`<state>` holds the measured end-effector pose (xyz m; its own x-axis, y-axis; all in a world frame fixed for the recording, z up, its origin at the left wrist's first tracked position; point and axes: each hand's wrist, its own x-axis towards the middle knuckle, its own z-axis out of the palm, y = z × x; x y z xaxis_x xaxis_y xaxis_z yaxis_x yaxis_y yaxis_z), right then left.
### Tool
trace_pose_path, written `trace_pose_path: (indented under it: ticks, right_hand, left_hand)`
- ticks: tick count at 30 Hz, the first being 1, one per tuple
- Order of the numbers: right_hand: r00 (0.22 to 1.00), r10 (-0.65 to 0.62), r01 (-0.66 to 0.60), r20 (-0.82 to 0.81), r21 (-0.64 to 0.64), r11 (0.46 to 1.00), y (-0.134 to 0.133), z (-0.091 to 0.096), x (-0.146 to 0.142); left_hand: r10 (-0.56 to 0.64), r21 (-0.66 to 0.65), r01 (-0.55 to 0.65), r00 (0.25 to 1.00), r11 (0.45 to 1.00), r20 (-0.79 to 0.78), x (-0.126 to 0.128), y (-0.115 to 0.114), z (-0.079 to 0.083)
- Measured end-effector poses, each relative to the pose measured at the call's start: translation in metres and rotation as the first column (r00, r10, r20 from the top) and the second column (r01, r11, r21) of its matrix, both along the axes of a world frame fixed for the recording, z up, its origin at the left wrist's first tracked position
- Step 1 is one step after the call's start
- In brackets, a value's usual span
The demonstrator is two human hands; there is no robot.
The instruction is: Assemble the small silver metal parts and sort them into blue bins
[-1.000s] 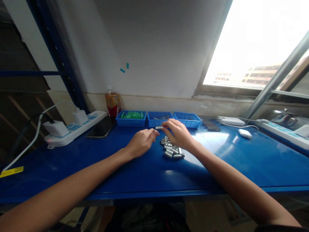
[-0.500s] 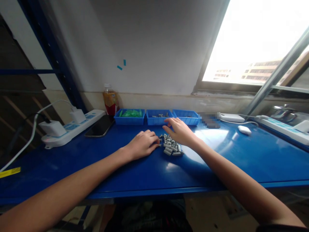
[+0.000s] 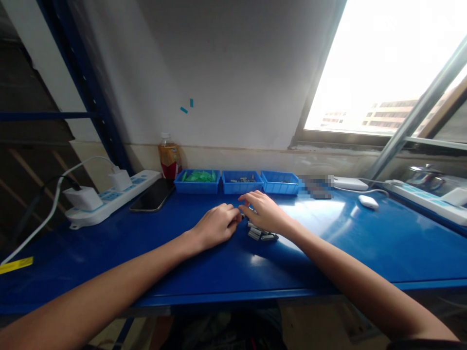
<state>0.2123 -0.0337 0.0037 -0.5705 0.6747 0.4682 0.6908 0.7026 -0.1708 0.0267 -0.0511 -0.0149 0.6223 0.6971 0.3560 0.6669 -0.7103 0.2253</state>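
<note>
Cylindrical grey metal pieces (image 3: 268, 237) lie in a small pile on the blue table, partly hidden beneath my right hand (image 3: 264, 212). That hand hovers over the pile's left side with thumb and forefinger apart, and nothing shows between them. My left hand (image 3: 218, 225) rests on the table just left of the pile, its fingers curled together. A small metal part (image 3: 242, 215) shows at its fingertips, too small to make out clearly. The fingertips of both hands are close together.
Behind the hands stand three blue bins: one with green pieces (image 3: 199, 176), one with metal parts (image 3: 242, 187), one at right (image 3: 280, 188). Left are a phone (image 3: 153, 195), a drink bottle (image 3: 170, 158) and a power strip (image 3: 85, 214). A white earbud case (image 3: 368, 202) sits right.
My right hand has moved left and down over the pile, toward my left hand, and covers more of the metal pieces. My left hand stays nearly in place; the view has tilted slightly.
</note>
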Motion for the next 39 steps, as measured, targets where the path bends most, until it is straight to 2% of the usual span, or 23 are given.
trace_pose_path:
  ticks: [3,5,9,14,17,19,21,23,26,28,30,33,36,39]
  right_hand:
    - [0.996,0.087,-0.087,0.016,-0.008,0.996,-0.001,-0.003,-0.001]
    - [0.990,0.138,-0.138,0.005,-0.009,0.990,-0.001,-0.004,-0.002]
    - [0.981,0.184,-0.182,-0.064,0.035,0.983,-0.001,-0.006,-0.003]
    - [0.970,0.217,-0.206,-0.110,0.104,0.973,-0.002,-0.003,-0.003]
    - [0.970,0.208,-0.195,-0.128,0.105,0.975,-0.003,-0.001,-0.003]
    - [0.973,0.180,-0.166,-0.144,0.102,0.981,-0.004,0.000,-0.003]
    - [0.975,0.142,-0.126,-0.170,0.101,0.987,-0.004,0.000,-0.004]
    - [0.975,0.111,-0.093,-0.193,0.101,0.990,-0.003,-0.001,-0.005]
    - [0.977,0.091,-0.072,-0.195,0.100,0.992,-0.004,-0.003,-0.008]
    - [0.979,0.082,-0.065,-0.184,0.096,0.993,-0.005,-0.004,-0.009]
    - [0.983,0.078,-0.062,-0.168,0.097,0.993,-0.007,-0.004,-0.010]
    - [0.988,0.065,-0.048,-0.139,0.125,0.991,-0.010,-0.002,-0.010]
    - [0.992,0.052,-0.029,-0.116,0.188,0.982,-0.011,-0.001,-0.008]
    - [0.994,0.090,-0.071,-0.067,0.246,0.967,-0.012,0.000,-0.008]
  left_hand:
    - [-0.006,-0.024,0.008,0.994,1.000,0.110,-0.004,0.006,0.000]
    - [0.009,-0.087,0.013,0.970,0.996,0.244,-0.006,0.008,0.002]
    - [0.084,-0.265,0.067,0.850,0.962,0.520,-0.005,0.010,0.005]
    - [0.137,-0.389,0.172,0.748,0.905,0.650,-0.003,0.011,0.007]
    - [0.145,-0.404,0.191,0.731,0.895,0.667,-0.002,0.011,0.008]
    - [0.138,-0.382,0.159,0.754,0.910,0.642,-0.003,0.010,0.009]
    - [0.093,-0.299,0.102,0.814,0.949,0.573,-0.005,0.007,0.008]
    - [0.035,-0.159,0.047,0.878,0.986,0.478,-0.006,0.004,0.008]
    - [0.002,0.014,-0.008,0.925,1.000,0.379,-0.006,0.000,0.009]
    - [0.014,0.053,-0.035,0.935,0.998,0.354,-0.006,-0.002,0.010]
    - [0.042,0.042,-0.061,0.933,0.997,0.357,-0.006,-0.001,0.013]
    - [0.086,-0.047,-0.073,0.906,0.996,0.415,-0.006,0.001,0.015]
    - [0.091,-0.136,-0.029,0.876,0.990,0.473,-0.007,0.003,0.015]
    - [0.061,-0.188,0.038,0.870,0.981,0.490,-0.007,0.004,0.015]
